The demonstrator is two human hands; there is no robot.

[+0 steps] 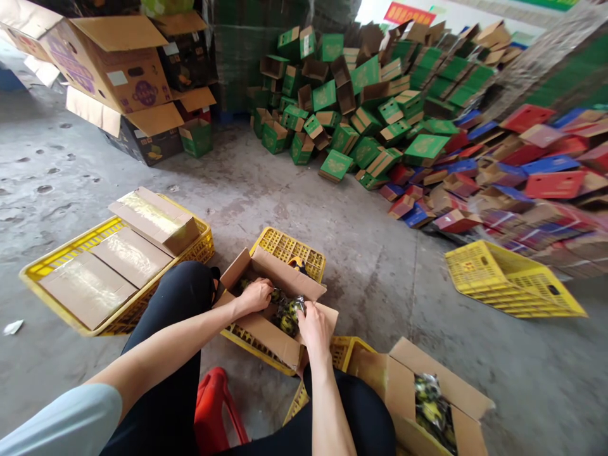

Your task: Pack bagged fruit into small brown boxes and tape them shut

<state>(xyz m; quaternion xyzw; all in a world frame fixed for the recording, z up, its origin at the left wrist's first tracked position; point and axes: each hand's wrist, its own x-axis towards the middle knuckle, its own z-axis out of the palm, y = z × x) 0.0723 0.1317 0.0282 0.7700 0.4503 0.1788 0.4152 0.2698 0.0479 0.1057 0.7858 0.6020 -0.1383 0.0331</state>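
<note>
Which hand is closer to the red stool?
Left. The left hand is in the open carton, above the red stool; the right hand is farther right.

The floor (pixel 389 278) is grey concrete, rough and stained, with small dents and dark spots on the left side. A thin crack runs down it on the right. At the back, a big heap of little green boxes (pixel 361 101) lies tumbled on the floor. Next to it on the right is a heap of red and blue boxes (pixel 513 171). Behind the green heap stands a tall stack of flat green card (pixel 242 44). On the far left, large brown cartons (pixel 118 69) lean on each other, flaps open. A yellow plastic crate (pixel 513 278) sits tipped on the floor at the right. Soft daylight fills the room.
</note>
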